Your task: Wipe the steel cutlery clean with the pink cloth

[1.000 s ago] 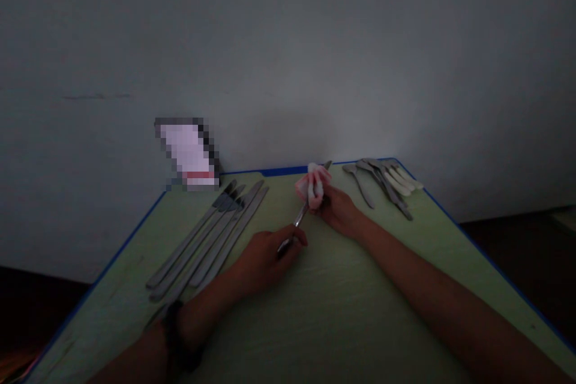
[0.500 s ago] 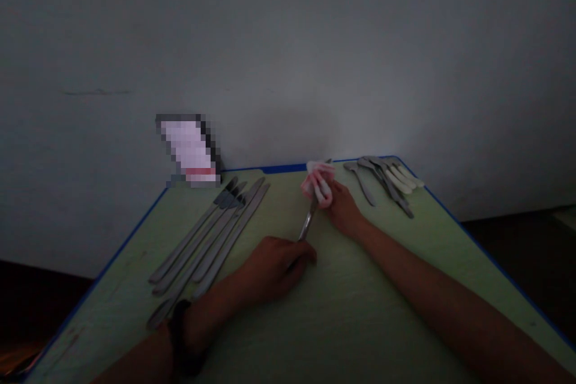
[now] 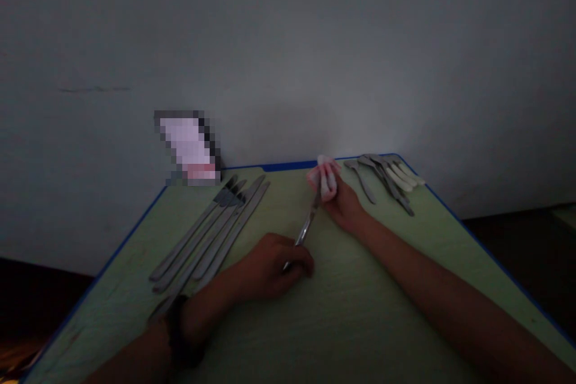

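Observation:
Near the table's middle, my left hand (image 3: 278, 264) is closed round the lower end of a shiny metal piece of cutlery (image 3: 307, 225), which slants up and away to the right. A pink-and-white cloth (image 3: 327, 179) is folded about its far end, so its kind stays hidden. Fingers of my right hand (image 3: 345, 204) are closed on that cloth from the right side. Left of my hands lie several table knives and other long-handled cutlery (image 3: 216, 231), side by side; my left forearm covers some of their near ends.
At the back right lie a single spoon (image 3: 361, 182), a group of metal spoons (image 3: 387, 183) and some white-handled cutlery (image 3: 402, 175). A blurred-out phone-like device (image 3: 186, 147) leans on the wall at the back left. The green table (image 3: 342, 324) has a blue edge and meets the wall.
The cloth and my right hand have shifted slightly right. The far tip that stuck out past the cloth is now covered. My left hand has turned slightly, and more of the handle's near end shows.

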`<state>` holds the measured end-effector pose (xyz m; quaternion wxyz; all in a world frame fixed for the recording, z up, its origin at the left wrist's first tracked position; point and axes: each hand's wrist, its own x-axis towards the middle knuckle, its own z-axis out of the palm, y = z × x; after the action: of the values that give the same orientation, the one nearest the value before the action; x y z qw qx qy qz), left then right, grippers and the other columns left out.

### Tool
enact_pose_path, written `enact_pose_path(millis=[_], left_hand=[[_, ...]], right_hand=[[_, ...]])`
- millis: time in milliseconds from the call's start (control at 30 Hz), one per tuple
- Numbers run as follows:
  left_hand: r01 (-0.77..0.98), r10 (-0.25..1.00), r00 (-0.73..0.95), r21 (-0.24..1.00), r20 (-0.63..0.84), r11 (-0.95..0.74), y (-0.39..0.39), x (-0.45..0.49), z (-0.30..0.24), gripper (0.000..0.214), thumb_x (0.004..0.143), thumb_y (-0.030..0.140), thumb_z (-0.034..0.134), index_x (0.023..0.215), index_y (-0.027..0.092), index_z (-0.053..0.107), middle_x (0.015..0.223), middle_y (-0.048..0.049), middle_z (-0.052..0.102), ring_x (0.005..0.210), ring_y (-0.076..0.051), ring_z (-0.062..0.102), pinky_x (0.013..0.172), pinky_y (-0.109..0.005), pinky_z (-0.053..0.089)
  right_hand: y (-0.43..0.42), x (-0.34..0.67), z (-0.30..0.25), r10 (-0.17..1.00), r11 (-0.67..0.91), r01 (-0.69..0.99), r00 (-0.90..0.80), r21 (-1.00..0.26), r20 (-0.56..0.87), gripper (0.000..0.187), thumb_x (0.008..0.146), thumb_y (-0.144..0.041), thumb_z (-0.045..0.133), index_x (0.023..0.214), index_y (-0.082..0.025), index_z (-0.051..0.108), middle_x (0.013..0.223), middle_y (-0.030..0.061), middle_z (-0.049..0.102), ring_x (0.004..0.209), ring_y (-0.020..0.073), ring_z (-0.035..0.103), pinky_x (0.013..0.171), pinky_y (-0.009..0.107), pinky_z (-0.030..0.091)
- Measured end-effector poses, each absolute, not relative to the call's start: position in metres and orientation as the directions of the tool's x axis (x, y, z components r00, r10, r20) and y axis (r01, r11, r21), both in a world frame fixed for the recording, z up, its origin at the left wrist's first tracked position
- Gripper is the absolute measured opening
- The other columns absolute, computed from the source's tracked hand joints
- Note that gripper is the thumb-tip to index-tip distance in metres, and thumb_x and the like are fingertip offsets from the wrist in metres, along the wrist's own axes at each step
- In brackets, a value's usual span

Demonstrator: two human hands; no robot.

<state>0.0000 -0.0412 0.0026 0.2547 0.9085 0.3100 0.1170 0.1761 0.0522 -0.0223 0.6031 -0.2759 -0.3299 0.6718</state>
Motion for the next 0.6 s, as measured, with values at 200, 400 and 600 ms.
enact_pose_path(millis=[200,400,600], left_hand=[[0.438,0.466,0.882,0.483,-0.069,-0.758,-0.045,-0.001,0.020,0.013,0.075,0.014,0.055,0.072,0.022,0.065,0.063,0.0027,0.062,0.066,-0.013,0.054,0.069,-0.023,0.037],[0.488,0.527,0.845,0.533,-0.091,-0.691,-0.044,-0.001,0.017,0.014,0.075,0.013,0.055,0.074,0.021,0.066,0.068,0.0023,0.064,0.069,-0.012,0.056,0.072,-0.023,0.039],[0.456,0.596,0.800,0.722,-0.075,-0.521,-0.041,-0.002,0.009,0.021,0.083,0.013,0.042,0.087,0.018,0.063,0.065,0.0029,0.060,0.058,-0.008,0.057,0.063,-0.018,0.043]], right_hand=[[0.061,0.177,-0.024,0.997,-0.070,-0.817,-0.071,-0.572,-0.021,0.013,0.079,-0.036,0.057,0.083,-0.025,0.064,0.079,-0.0048,0.065,0.075,0.0088,0.060,0.071,0.020,0.052],[0.061,0.176,-0.029,0.995,-0.037,-0.722,-0.089,-0.691,0.040,0.013,0.079,-0.026,0.059,0.089,-0.022,0.066,0.097,-0.0022,0.066,0.088,0.0082,0.060,0.080,0.018,0.050],[0.055,0.174,-0.031,0.996,0.055,-0.555,-0.032,-0.830,0.087,0.023,0.081,-0.037,0.055,0.096,-0.023,0.064,0.103,0.0007,0.065,0.093,0.0123,0.059,0.079,0.023,0.049]])
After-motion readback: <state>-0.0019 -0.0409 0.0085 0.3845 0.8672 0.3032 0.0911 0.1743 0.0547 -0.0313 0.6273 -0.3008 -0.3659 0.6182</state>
